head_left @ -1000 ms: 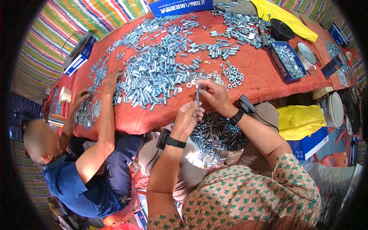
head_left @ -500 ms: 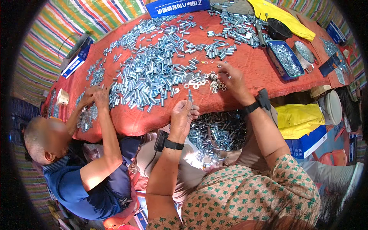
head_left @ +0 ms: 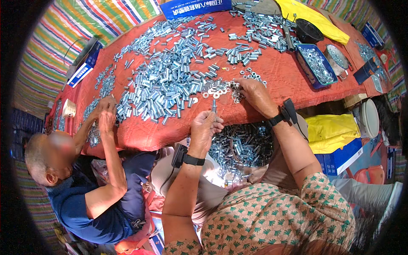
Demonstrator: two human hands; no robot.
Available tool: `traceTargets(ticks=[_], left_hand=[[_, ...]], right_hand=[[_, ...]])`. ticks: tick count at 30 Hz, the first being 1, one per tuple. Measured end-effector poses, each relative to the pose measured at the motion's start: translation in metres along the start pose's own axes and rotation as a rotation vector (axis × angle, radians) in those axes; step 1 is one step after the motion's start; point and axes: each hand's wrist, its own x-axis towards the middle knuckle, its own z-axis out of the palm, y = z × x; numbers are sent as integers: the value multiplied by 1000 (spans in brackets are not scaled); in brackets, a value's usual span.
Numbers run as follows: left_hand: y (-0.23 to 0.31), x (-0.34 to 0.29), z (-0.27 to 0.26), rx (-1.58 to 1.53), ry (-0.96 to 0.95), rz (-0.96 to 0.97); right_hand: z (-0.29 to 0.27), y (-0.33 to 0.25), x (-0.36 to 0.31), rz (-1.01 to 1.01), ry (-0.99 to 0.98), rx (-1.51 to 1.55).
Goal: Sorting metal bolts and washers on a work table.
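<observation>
My left hand (head_left: pixel 206 129) is closed around a metal bolt (head_left: pixel 214 105), held upright just off the near edge of the red-covered table (head_left: pixel 280 80). My right hand (head_left: pixel 257 95) reaches down at a heap of small metal rings (head_left: pixel 236 95), its fingertips drawn together at the heap's edge. Whatever they pinch, if anything, is hidden. Pale flat washers (head_left: pixel 216 92) lie just left of that heap. Beyond my right fingers are scattered small nuts (head_left: pixel 253 75). A broad pile of silvery metal sleeves (head_left: pixel 163 87) spreads across the table to the left.
Below the table edge, a container of metal parts (head_left: pixel 242 148) sits between my arms. At the right stand a blue tray (head_left: pixel 316 66), a metal pot (head_left: pixel 336 57) and a black bowl (head_left: pixel 309 31). On my left, a co-worker (head_left: pixel 91 204) handles small parts.
My right hand has moved nearer and slightly left, down to the ring heap, uncovering the nuts beyond. My left hand has shifted slightly right with the bolt. The co-worker's hands moved slightly left.
</observation>
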Motion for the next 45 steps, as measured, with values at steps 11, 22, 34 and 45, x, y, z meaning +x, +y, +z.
traceTargets(ticks=[11, 22, 34, 45], left_hand=[[-1, -1, 3, 48, -42, -65], [-14, 4, 2, -56, -45, -126], [-13, 3, 4, -25, -39, 13], [-13, 2, 9, -6, -44, 15]], right_hand=[[-4, -18, 6, 161, 45, 205], [30, -48, -10, 23, 57, 415], [8, -36, -4, -313, 138, 69], [3, 15, 10, 51, 138, -291]])
